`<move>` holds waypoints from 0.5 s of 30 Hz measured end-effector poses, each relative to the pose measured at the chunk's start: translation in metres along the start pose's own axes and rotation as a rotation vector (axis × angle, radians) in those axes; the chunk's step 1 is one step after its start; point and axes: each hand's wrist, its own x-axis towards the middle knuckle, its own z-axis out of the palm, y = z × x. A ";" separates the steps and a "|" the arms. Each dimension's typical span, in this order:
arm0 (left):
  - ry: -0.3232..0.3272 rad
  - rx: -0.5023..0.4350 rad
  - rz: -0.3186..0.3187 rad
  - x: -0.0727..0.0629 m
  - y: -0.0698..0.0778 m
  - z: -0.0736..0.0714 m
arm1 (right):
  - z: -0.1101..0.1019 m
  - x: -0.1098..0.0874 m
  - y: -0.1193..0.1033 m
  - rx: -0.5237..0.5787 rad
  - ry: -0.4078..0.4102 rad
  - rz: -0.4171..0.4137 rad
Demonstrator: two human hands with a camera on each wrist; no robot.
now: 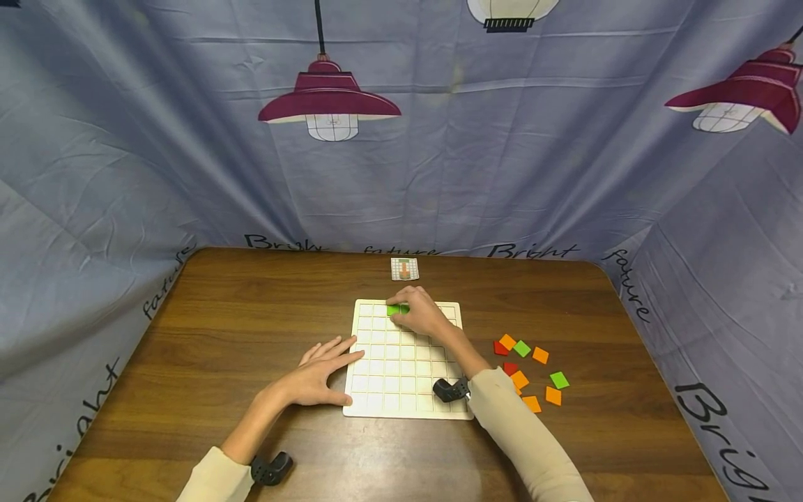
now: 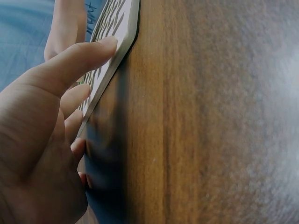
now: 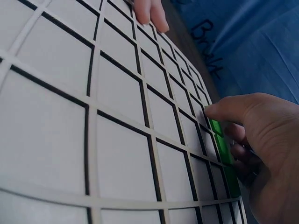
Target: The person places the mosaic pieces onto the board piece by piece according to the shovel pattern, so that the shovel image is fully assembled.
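A white grid board [image 1: 379, 362] lies on the wooden table, its squares bordered by raised lines. My right hand [image 1: 422, 314] is over the far row, thumb and fingers pinching a green square tile [image 1: 392, 309] at the board's surface. In the right wrist view, green tiles [image 3: 223, 148] line the board's far edge beside the thumb, partly covered by the fingers. My left hand [image 1: 316, 376] rests at the board's left side with fingers spread. Its thumb [image 2: 105, 46] touches the board's rim in the left wrist view.
Loose orange [image 1: 540, 355], red [image 1: 500, 348] and green tiles [image 1: 559, 380] lie scattered right of the board, some overlapping. A small card with a gridded picture [image 1: 404, 269] lies beyond the board. A printed curtain [image 1: 414, 174] surrounds the table's far side and both sides.
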 end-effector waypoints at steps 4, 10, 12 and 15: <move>0.001 -0.005 0.002 0.000 0.001 0.000 | -0.003 -0.005 0.002 0.017 0.021 -0.008; -0.002 -0.014 0.006 0.001 0.001 0.000 | -0.014 -0.020 0.005 0.128 0.049 -0.012; -0.001 -0.016 0.006 0.000 0.001 0.000 | -0.019 -0.026 0.007 0.146 0.050 -0.014; 0.005 -0.017 0.015 -0.001 0.001 0.000 | -0.028 -0.036 0.011 0.157 0.057 -0.021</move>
